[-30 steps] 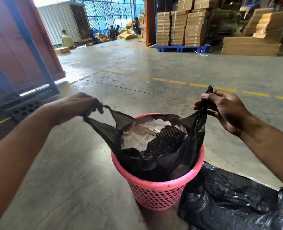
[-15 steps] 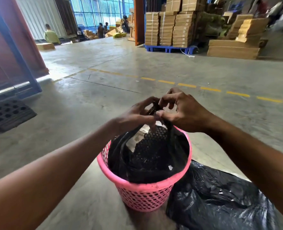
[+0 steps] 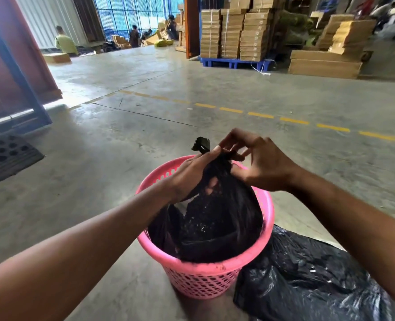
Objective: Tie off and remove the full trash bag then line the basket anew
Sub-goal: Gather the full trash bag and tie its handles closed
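Standing right by the pink basket (image 3: 217, 274), nearest to me was a loose black bag (image 3: 307, 281) crumpled on the floor, touching the basket's side on the person's right. I guessed that one was the fresh liner, though it could've been anything.

Inside the basket sat the full trash bag (image 3: 215, 218), its neck gathered up above the rim. The left hand (image 3: 191, 172) was clamped around that gathered neck, and one tail (image 3: 201, 144) of plastic poked up past its thumb. The right hand (image 3: 259, 165) was pinched on the other strand just above the basket's far rim, fingers half spread. It looked like the knot was mid-tie, not snug yet.

To do this bit well, I'd say keep the left grip low and tight on the neck so nothing spills, cross the tails cleanly, then pull them apart evenly. Thin plastic like that tears if it's yanked.

Beyond the basket were bare concrete, a dashed yellow line (image 3: 261, 115), then stacked cartons (image 3: 235, 33).
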Demonstrator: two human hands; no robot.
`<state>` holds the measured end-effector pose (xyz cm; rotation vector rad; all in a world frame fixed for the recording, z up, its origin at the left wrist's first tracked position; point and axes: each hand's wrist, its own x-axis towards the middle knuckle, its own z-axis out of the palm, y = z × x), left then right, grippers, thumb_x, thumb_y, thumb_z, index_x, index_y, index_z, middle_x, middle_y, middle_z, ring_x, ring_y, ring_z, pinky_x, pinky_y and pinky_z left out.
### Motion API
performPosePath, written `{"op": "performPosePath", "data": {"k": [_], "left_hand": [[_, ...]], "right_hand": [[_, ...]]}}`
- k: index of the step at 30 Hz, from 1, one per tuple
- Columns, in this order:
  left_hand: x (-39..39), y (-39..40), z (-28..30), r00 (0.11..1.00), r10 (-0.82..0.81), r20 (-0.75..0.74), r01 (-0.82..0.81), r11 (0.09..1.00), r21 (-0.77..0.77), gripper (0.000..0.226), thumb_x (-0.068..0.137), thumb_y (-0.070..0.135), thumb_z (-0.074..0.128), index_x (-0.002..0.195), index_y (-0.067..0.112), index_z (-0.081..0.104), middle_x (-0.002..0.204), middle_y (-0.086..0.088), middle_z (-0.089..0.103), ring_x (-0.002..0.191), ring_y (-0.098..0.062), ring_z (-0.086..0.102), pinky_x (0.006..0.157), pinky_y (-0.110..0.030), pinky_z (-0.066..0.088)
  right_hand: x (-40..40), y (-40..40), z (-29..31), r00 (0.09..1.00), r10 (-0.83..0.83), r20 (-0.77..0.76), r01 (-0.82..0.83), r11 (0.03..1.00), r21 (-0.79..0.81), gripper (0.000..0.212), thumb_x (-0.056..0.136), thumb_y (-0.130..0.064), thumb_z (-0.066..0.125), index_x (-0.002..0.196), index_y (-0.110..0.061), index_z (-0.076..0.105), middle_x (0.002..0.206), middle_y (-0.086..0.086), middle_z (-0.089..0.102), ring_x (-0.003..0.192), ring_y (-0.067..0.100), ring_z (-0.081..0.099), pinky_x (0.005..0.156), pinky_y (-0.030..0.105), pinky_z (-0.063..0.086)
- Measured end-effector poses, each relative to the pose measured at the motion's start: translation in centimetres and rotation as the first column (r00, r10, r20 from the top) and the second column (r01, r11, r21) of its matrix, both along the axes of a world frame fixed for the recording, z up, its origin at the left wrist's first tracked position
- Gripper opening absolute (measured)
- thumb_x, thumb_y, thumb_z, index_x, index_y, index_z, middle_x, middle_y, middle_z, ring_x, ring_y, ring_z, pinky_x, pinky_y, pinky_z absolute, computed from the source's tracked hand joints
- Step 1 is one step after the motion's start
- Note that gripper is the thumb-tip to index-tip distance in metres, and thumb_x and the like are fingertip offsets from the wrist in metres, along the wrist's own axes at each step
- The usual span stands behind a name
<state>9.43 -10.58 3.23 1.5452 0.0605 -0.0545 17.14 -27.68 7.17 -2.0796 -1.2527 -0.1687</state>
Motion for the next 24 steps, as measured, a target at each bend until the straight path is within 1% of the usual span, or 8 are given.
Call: {"op": "performPosePath", "data": {"k": [3, 5, 7, 9, 13, 16, 19, 24], "left_hand": [[0.1, 0.1, 0.5, 0.998, -0.045, -0.045, 0.040, 0.993, -0.110, 0.048, 0.106, 0.042, 0.036, 0.119, 0.003, 0.062, 0.055, -0.002, 0.059, 0.043, -0.012, 0.054, 0.044, -0.021, 0.045], [0.0, 0.2, 0.9, 0.995, -0.085, -0.055, 0.075, 0.984, -0.161, 0.049, 0.108, 0.039, 0.034, 0.111, 0.001, 0.064, 0.059, -0.004, 0.066, 0.046, -0.012, 0.061, 0.048, -0.020, 0.049], [-0.3, 0.2, 1.0, 0.988, -0.146, -0.042, 0.137, 0.976, -0.170, 0.053, 0.109, 0.038, 0.032, 0.100, 0.008, 0.074, 0.063, -0.011, 0.067, 0.049, -0.016, 0.062, 0.051, -0.022, 0.051], [-0.4, 0.9, 0.9, 0.982, -0.185, -0.033, 0.177, 0.969, -0.171, 0.054, 0.109, 0.038, 0.031, 0.102, 0.014, 0.078, 0.069, -0.015, 0.067, 0.054, -0.020, 0.062, 0.056, -0.024, 0.052], [-0.4, 2.2, 0.3, 0.980, -0.194, -0.047, 0.187, 0.975, -0.120, 0.053, 0.107, 0.039, 0.032, 0.124, -0.002, 0.061, 0.078, -0.017, 0.067, 0.061, -0.021, 0.060, 0.061, -0.026, 0.051], [-1.2, 2.0, 0.4, 0.977, -0.204, -0.054, 0.198, 0.975, -0.102, 0.050, 0.107, 0.038, 0.031, 0.114, -0.001, 0.062, 0.076, -0.015, 0.068, 0.058, -0.017, 0.062, 0.059, -0.025, 0.051], [-1.2, 1.9, 1.1, 0.976, -0.213, -0.037, 0.211, 0.976, -0.057, 0.052, 0.109, 0.036, 0.026, 0.101, 0.000, 0.062, 0.070, -0.011, 0.072, 0.055, -0.015, 0.064, 0.060, -0.023, 0.052], [-0.7, 2.1, 1.7, 0.975, -0.218, -0.049, 0.217, 0.976, -0.021, 0.052, 0.108, 0.040, 0.029, 0.108, 0.000, 0.061, 0.079, -0.014, 0.072, 0.059, -0.018, 0.065, 0.067, -0.025, 0.052]], "right_hand": [[0.3, 0.1, -1.0, 0.997, -0.043, 0.061, 0.035, 0.991, 0.129, 0.023, 0.073, -0.007, 0.071, 0.091, -0.020, 0.076, 0.085, -0.008, 0.075, 0.079, 0.008, 0.070, 0.072, 0.034, 0.054], [0.3, 0.1, -1.1, 0.995, -0.087, 0.049, 0.075, 0.975, 0.210, 0.013, 0.077, -0.012, 0.076, 0.086, -0.020, 0.079, 0.082, -0.009, 0.077, 0.076, 0.006, 0.071, 0.071, 0.032, 0.055], [0.1, -0.5, -0.8, 0.987, -0.160, -0.001, 0.154, 0.950, 0.273, 0.004, 0.080, -0.018, 0.076, 0.083, -0.021, 0.078, 0.078, -0.011, 0.077, 0.074, 0.006, 0.072, 0.071, 0.031, 0.056], [0.6, -0.9, -0.4, 0.984, -0.175, -0.018, 0.174, 0.954, 0.244, 0.006, 0.080, -0.021, 0.074, 0.085, -0.023, 0.076, 0.079, -0.012, 0.076, 0.076, 0.006, 0.072, 0.072, 0.032, 0.057], [0.0, -0.7, -0.9, 0.998, -0.055, 0.016, 0.054, 0.996, 0.066, 0.034, 0.075, -0.021, 0.073, 0.108, -0.028, 0.073, 0.104, -0.011, 0.073, 0.087, 0.007, 0.070, 0.073, 0.024, 0.053], [-1.0, 0.6, -2.3, 0.994, -0.048, 0.099, 0.035, 0.990, 0.133, 0.021, 0.076, -0.016, 0.074, 0.094, -0.026, 0.079, 0.090, -0.009, 0.073, 0.075, 0.009, 0.069, 0.067, 0.032, 0.053], [-0.9, 1.3, -2.4, 0.980, -0.124, 0.156, 0.090, 0.974, 0.209, 0.005, 0.078, -0.025, 0.076, 0.081, -0.022, 0.077, 0.080, -0.007, 0.071, 0.069, 0.013, 0.068, 0.062, 0.039, 0.051], [-0.7, 1.4, -2.4, 0.972, -0.160, 0.173, 0.114, 0.962, 0.248, 0.013, 0.081, -0.031, 0.076, 0.076, -0.019, 0.076, 0.076, -0.006, 0.071, 0.066, 0.013, 0.066, 0.062, 0.039, 0.051]]}}
